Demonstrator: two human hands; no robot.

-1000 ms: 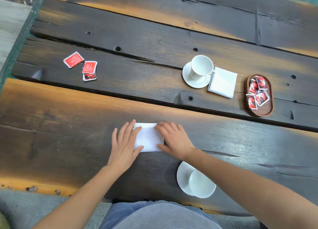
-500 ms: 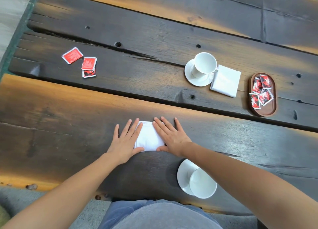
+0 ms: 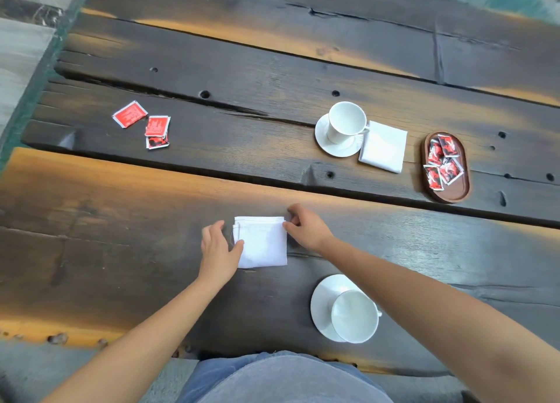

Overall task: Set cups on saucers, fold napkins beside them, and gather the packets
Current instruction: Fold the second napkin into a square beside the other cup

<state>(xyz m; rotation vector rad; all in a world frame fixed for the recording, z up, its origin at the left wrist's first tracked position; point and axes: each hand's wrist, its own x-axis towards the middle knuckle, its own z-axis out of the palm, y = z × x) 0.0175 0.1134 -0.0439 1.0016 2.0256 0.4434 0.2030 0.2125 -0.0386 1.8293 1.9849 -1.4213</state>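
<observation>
Your left hand (image 3: 219, 251) and right hand (image 3: 306, 228) pinched the near napkin's (image 3: 262, 243) sides by the table's (image 3: 121, 251) near edge, bare room leftward. Two cups (image 3: 345, 124) stood on two saucers (image 3: 322, 307); three packets (image 3: 157, 126) lay far-left.

no legible txt, print on packets (image 3: 129, 114) blurred

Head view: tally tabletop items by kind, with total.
Cups: 2, far cup, near cup
Saucers: 2, far saucer, near saucer
Napkins: 2, far napkin, near napkin
Packets: 7, loose packets 3, tray packets 4 visible
Tray: 1
Total: 14
</observation>
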